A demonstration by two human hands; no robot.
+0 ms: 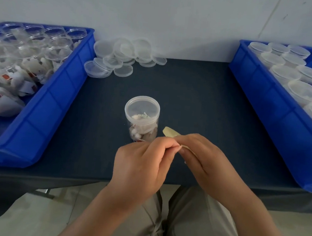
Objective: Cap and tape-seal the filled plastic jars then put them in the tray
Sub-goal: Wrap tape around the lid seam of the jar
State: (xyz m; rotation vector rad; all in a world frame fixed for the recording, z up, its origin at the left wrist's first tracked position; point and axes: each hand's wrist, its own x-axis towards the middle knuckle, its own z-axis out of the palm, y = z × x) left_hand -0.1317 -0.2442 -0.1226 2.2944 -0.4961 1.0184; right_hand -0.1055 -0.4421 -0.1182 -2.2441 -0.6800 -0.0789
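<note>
A clear round plastic jar point(142, 119) with white contents stood upright near the middle of the dark blue-grey table point(189, 94), already wearing a translucent round lid point(142, 106). Just in front of it and slightly to its right, both hands met over the table's near edge. The right hand point(200, 157) had its fingers curled around a short strip of yellowish tape point(169, 132), whose free end stuck out toward the jar without touching it. The left hand point(141, 168), fingers bent tight, pinched the same strip with thumb and fingertips where it crossed the right hand. At the back of the table lay a loose pile of clear plastic lids point(122, 57). A blue plastic tray point(48, 96) at the left held open filled jars point(58, 51); another blue plastic tray point(272, 106) at the right held rows of capped jars point(304, 92). Light grey trousers point(191, 220) showed below the table.
</note>
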